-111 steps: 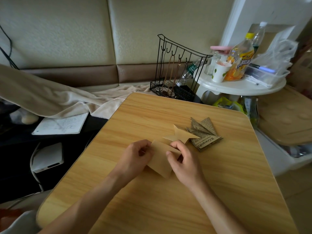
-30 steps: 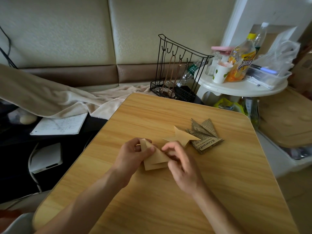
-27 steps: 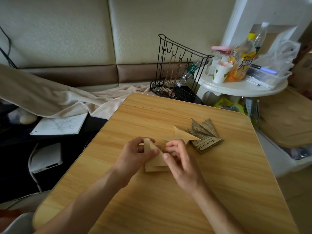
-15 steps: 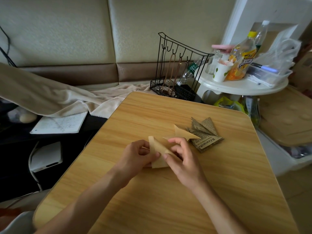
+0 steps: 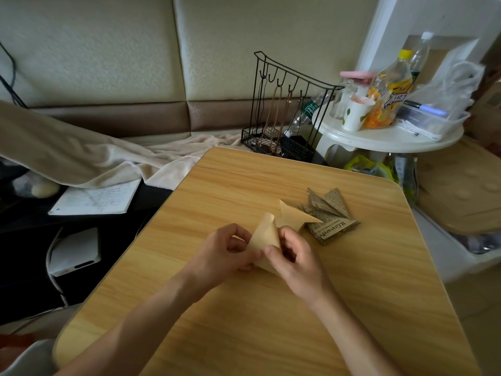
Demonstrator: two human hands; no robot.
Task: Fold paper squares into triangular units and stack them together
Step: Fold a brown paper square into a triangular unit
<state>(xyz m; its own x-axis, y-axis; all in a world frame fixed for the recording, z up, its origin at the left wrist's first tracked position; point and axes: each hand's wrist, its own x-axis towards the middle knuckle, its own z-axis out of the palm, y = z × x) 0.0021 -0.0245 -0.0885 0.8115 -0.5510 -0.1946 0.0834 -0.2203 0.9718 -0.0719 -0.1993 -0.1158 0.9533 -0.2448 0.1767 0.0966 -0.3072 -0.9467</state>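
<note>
Paper (image 5: 264,234), tan, curls upward; left hand (image 5: 225,252) and right hand (image 5: 294,257) fingers pinch it.

Left hand (image 5: 225,252), right hand (image 5: 294,257) pinch tan paper (image 5: 264,236) above wooden table (image 5: 352,294).

On the folded newsprint units (image 5: 329,221) lying on your desk (image 5: 271,308), you can make out a headline, seen upside down, reading roughly "Il Gravure", though the letters are small. The orange drink bottle (image 5: 389,96) carries a label too blurred to read.
</note>
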